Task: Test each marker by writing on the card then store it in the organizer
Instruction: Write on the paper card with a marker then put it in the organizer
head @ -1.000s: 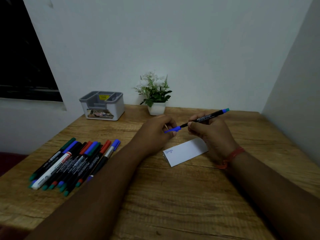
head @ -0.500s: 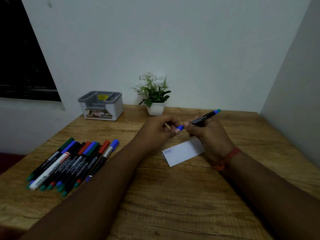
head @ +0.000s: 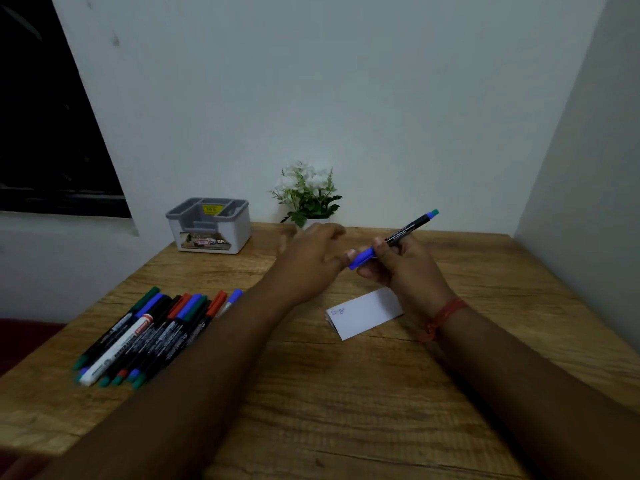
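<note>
A wooden table fills the lower part of the view, pushed into a corner where a pale back wall meets a side wall on the right, with a dark window at the upper left. The table's left edge runs diagonally toward the near corner; the broad near middle of the top is bare wood, as is the far right stretch. One grey organizer with several compartments stands at the far left by the back wall, and one small potted plant stands just to its right. A cluster of loose markers lies side by side near the left edge, roughly ten, though overlap keeps the count uncertain. One white card lies flat in the middle with a little writing at its left end. The right hand grips a single blue-capped marker above the card, fingers curled round the barrel, cap pointing left and the teal end tilted up to the right. The left hand is blurred, its fingers loosely spread and holding nothing, just beside the cap.
</note>
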{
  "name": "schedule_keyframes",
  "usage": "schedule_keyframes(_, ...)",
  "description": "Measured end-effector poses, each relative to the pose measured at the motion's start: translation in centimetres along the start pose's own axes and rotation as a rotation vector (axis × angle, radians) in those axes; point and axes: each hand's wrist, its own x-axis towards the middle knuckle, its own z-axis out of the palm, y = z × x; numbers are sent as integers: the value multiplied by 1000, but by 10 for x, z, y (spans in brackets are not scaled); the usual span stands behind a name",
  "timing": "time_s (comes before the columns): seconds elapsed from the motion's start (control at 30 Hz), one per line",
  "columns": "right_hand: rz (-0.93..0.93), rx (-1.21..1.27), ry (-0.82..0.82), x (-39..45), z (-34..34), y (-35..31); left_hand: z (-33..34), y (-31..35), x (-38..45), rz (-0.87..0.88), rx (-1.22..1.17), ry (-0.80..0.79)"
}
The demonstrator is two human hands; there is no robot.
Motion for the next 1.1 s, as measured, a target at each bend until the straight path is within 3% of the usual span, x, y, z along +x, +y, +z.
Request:
schedule_keyframes(0.13, 107, 2, -15, 7, 22, -4, -32, -30, 3, -35, 497, -141)
schedule_keyframes(0.23, 141, -211, -105, 13, 48, -11, -55, -62, -1, -84, 631, -178)
schedule_keyframes(0.3, 70, -378, -167, 21, 67, -12, -65, -83, -6, -111, 689, -187)
schedule_keyframes(0.43, -115, -699, -122, 46, 106, -8, -84, -123, -24, -181, 703, -206)
schedule_keyframes(0.63, -254, -766, 17, 86, 157, -17, -100, -170, -44, -207, 722, -135)
schedule_keyframes(0.8, -409, -1060, 8, 129, 198, -34, -107, -180, -44, -209, 692, -68)
schedule_keyframes(1.1, -295, -1438, -213, 191, 240, -32, -110, -186, -46, -184, 632, -127)
